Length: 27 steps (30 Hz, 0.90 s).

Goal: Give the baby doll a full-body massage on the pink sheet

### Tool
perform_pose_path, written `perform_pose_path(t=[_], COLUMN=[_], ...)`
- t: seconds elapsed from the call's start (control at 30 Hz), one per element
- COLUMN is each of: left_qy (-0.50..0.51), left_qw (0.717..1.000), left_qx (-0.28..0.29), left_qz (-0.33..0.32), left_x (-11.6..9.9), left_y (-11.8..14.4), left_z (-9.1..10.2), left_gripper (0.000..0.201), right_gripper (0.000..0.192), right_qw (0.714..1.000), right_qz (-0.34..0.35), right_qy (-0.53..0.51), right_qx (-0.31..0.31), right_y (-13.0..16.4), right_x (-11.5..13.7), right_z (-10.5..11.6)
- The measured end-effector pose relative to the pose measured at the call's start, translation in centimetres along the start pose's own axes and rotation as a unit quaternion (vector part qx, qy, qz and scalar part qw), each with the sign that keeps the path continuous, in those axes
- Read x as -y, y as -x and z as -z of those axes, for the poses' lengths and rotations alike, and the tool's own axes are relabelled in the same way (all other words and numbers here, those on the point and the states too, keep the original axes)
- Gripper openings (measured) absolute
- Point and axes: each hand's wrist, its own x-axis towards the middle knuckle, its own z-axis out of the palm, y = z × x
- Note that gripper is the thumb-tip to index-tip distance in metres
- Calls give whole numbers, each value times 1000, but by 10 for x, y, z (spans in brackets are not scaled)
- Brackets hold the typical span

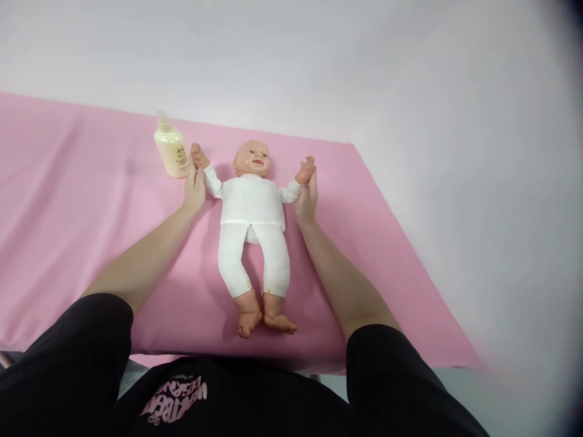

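Now – 2 hands (194,189) (307,199) – doll's (252,209) wrists.

Baby doll (252,209): head and limbs of glossy moulded plastic, the face showing highlights; body covered by a white, matt knit-like cloth suit. Pink sheet (82,200): smooth woven cloth with a faint sheen and shallow folds. Bottle (172,152): pale cream plastic, glossy, with a clear pump top. Black sleeves (68,358): matt cloth, as is the printed shirt (182,397).
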Motion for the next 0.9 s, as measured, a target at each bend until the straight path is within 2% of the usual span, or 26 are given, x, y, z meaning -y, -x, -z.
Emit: perform_pose_path(t=[0.07, 0.1, 0.2, 0.33, 0.53, 0.7, 0.9], left_qy=[-2, -11, -32, -64, -124, -185, -222], left_qw=[999, 999, 998, 990, 978, 953, 942], left_qx=[-38, -35, 10, 52, 104, 175, 188], left_qz=[-9, -19, -61, -115, -129, -162, -165], left_x=[-11, -17, -29, -35, -39, -46, -51], left_y=[5, 7, 11, 13, 15, 18, 19], left_z=[-5, -8, -13, -13, -13, -18, -20], left_gripper=[85, 87, 89, 83, 73, 59, 57], right_gripper=[71, 70, 68, 65, 59, 55, 64], right_qw=[999, 997, 994, 988, 977, 968, 964], right_qz=[17, 25, 48, 64, 115, 132, 119], right_qy=[29, 33, 36, 72, 103, 118, 136], right_qx=[41, 58, 89, 117, 147, 177, 194], right_y=[4, 6, 10, 12, 13, 12, 11], right_x=[9, 14, 23, 30, 34, 39, 46], right_z=[-2, -3, -5, -7, -8, -8, -9])
